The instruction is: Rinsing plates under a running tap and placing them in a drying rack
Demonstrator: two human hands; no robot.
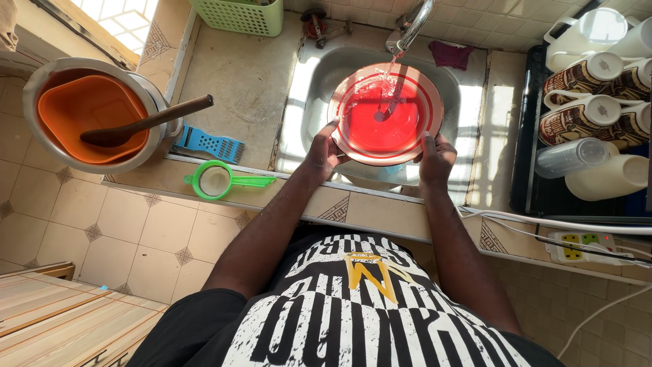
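Holding red plate (pixel 385 113) over steel sink (pixel 319 75), left hand (pixel 323 151) gripping its left rim, right hand (pixel 435 158) gripping its lower right rim. Catching water from tap (pixel 409 27) in plate centre. Sitting on surface (pixel 238 88) at left: green strainer (pixel 216 181), blue comb-like tool (pixel 207 143), pot with orange bowl (pixel 92 112) and wooden spoon (pixel 146 122).

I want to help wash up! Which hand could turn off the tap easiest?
Probably the right hand: it grips the red plate on the side nearer the tap. The left hand holds the farther rim.
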